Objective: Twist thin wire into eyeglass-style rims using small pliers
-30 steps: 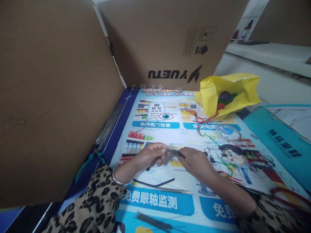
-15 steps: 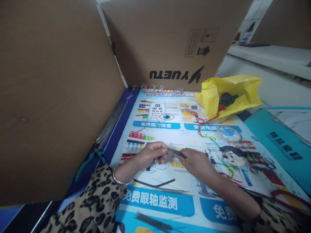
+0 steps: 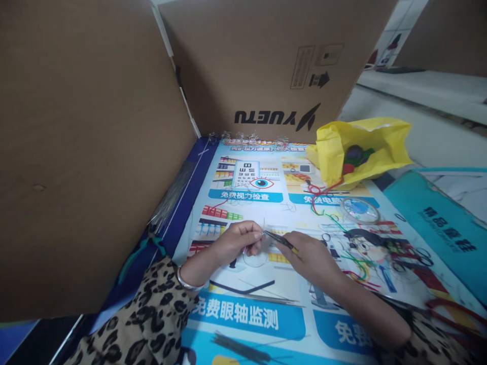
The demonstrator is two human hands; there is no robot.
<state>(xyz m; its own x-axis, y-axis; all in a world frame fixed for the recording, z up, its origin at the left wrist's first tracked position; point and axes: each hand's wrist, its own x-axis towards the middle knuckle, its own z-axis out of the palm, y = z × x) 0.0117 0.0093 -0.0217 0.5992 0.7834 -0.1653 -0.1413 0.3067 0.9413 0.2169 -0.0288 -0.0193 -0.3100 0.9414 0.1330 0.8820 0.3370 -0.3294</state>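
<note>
My left hand (image 3: pixel 238 242) pinches a thin metal wire (image 3: pixel 264 224) between thumb and fingertips, over the printed mat. A fine straight end sticks up from the pinch, and a faint loop seems to hang below it. My right hand (image 3: pixel 309 253) is wrapped round pliers (image 3: pixel 280 240) with slim dark jaws and a yellow-and-black handle. Their tips point left and meet the wire just beside my left fingertips; whether the jaws are closed on it is too small to tell. Below my hands lie several loose straight wires (image 3: pixel 262 300) and a dark wire bundle (image 3: pixel 241 349).
Cardboard walls stand at the left (image 3: pixel 87 152) and back (image 3: pixel 266 66). A yellow bag (image 3: pixel 365 175) with coloured yarn lies back right, near a clear tape roll (image 3: pixel 359 210). Teal-handled pliers (image 3: pixel 133 258) and more wires (image 3: pixel 173 195) lie along the left wall. Red cord (image 3: pixel 456 309) lies right.
The wire above my left fingertips showed as a small loop before and now stands up as a straight end. The pliers' tips have shifted very slightly; both hands stay in place.
</note>
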